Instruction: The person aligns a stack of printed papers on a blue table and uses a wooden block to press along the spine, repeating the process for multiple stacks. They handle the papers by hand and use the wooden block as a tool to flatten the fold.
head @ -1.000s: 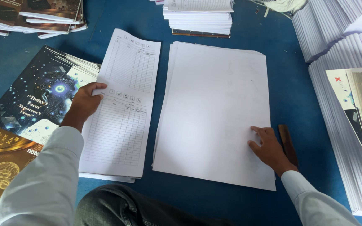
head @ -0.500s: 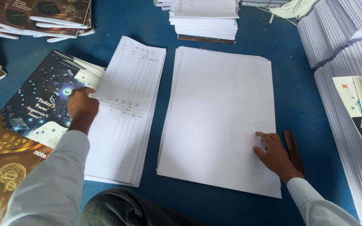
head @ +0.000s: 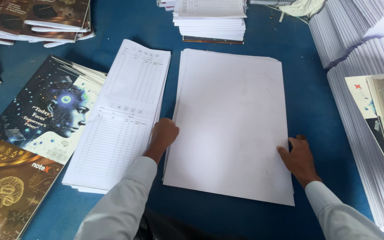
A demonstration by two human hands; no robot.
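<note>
Landmark: blank white sheet stack (head: pixel 232 124), centre of the blue desk (head: pixel 316 111), lying flat, edges slightly fanned.
Left hand (head: pixel 163 135): at the blank stack's left edge, in the gap between it and the printed stack; fingers curled down at the edge, can't tell if they grip any sheets.
Right hand (head: pixel 299 158): on the blank stack's lower right corner, fingers spread flat, pressing on the top sheet, gripping nothing.
Sleeves: light grey, both arms come in from below the blank stack.
Printed form stack (head: pixel 121 111): just left of the blank stack, ruled tables on top, tilted a little, not touching it.
Dark illustrated covers (head: pixel 36 133): left of the form stack, further from the blank stack, fanned pile, face graphic on top.
Far pile (head: pixel 212 22): beyond the blank stack's top edge, neat tall stack of printed sheets.
Right side: long rows of white page bundles (head: pixel 361 133) right of the blank stack, standing on edge; some coloured covers (head: pixel 378 102) lie on them.
Top left: more dark covers (head: pixel 45 20), well apart from the blank stack.
Containers: none visible, all piles sit straight on the desk.
</note>
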